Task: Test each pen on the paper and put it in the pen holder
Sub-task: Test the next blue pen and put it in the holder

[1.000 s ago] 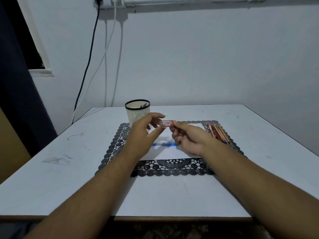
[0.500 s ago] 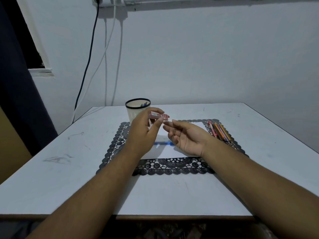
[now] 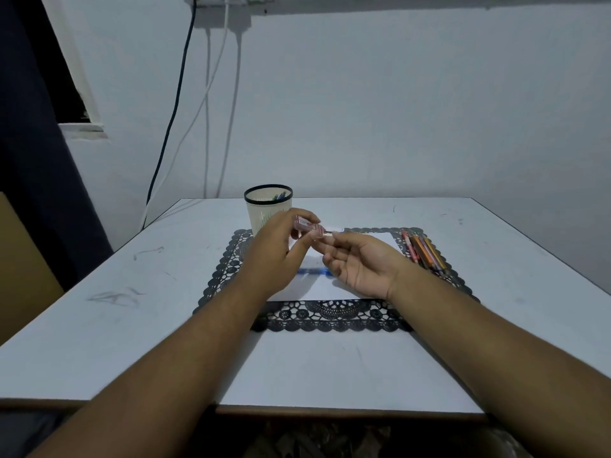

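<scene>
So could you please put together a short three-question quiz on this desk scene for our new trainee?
1. True or false: the cream pen holder with a black rim already has pens inside.
2. Which hand grips the short pinkish-red pen? A) left hand B) right hand C) neither
3. Fill in: the blue pen lies on the white ____, which rests on the black lace placemat.

Key: 1 true, pen tips show above the rim. 2 A; the right hand is open, fingertips near the pen's tip. 3 paper.
</scene>
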Demonstrator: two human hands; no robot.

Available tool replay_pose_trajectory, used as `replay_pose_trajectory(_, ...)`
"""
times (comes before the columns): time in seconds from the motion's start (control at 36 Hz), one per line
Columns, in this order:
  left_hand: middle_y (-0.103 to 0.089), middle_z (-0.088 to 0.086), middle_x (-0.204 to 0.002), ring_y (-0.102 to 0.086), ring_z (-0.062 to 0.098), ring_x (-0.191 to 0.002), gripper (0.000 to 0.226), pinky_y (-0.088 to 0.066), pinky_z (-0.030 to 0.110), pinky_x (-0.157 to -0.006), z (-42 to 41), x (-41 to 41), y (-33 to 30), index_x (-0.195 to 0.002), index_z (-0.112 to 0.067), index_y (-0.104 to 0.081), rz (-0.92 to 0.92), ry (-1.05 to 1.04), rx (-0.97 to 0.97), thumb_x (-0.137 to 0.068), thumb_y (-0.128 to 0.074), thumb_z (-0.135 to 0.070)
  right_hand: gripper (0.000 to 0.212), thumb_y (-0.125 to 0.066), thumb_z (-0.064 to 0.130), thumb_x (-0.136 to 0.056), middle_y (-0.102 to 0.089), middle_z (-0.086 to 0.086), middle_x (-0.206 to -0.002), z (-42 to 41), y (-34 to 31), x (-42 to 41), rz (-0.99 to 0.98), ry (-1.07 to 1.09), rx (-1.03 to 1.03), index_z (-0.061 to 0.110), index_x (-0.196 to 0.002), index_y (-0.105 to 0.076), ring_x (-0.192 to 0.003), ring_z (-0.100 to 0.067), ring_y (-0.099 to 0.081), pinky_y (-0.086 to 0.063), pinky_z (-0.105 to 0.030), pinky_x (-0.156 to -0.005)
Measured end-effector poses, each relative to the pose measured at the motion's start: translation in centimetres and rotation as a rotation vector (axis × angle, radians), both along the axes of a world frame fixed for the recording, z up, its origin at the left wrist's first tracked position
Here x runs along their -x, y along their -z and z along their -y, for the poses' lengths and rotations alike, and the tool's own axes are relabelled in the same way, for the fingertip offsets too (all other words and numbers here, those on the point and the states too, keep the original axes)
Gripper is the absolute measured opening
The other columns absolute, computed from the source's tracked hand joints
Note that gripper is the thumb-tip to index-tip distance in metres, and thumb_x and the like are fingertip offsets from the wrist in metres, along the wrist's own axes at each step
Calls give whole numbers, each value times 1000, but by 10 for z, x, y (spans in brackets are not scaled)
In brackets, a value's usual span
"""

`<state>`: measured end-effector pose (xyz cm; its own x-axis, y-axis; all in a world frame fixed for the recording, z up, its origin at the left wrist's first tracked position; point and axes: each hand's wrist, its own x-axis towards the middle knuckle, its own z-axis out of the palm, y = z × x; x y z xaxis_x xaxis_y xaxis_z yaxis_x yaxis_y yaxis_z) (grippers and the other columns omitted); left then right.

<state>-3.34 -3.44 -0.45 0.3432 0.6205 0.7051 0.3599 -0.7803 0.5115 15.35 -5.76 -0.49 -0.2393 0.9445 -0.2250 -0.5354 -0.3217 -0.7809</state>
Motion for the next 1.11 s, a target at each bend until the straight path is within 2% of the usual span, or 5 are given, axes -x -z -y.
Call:
replay_pose_trajectory(0.39,-72,-10,-104,-66,22,-88,12,-52,47,-70,-1,-1,5,-109,-26,-70,141,55,85,-96,-69,-25,14,-60,11,-102,-74,-9,-82,3,-1,5,72,39,-29,1,-105,-69,-56,-13,-63,-54,-19,-49)
replay_pose_trajectory(0.61,-72,-11,-104,-65,14,-85,11,-51,43,-68,6,-6,3,-110,-23,-70,188,56,140,-98,-69,-23,14,-63,12,-100,-74,-10,-82,4,-3,2,33,56,-1,1,-102,-71,-56,-14,-64,-53,-20,-47)
replay_pose_trajectory(0.78,-76,-8,-106,-69,11,-99,17,-54,34,-82,5,-5,-1,-112,-21,-70,294,141,339,-96,-70,-13,13,-65,17,-99,-75,-6,-83,6,-7,0,45,99,-75,5,-98,-70,-58,-12,-63,-51,-20,-47)
replay_pose_trajectory(0.89,-77,-5,-104,-67,4,-87,27,-54,23,-76,-2,-2,2,-113,-21,-74,297,156,459,-91,-74,-5,9,-69,14,-98,-75,-6,-88,7,-5,-1,219,219,-198,8,-105,-70,-66,-15,-62,-51,-24,-52)
replay_pose_trajectory(1.11,-72,-16,-121,-63,5,-111,54,-53,32,-96,-13,-2,9,-135,-28,-65,131,68,468,-85,-81,-12,5,-70,15,-97,-74,-7,-87,9,-17,-25,872,512,-674,18,-96,-74,-73,-12,-64,-53,-30,-57)
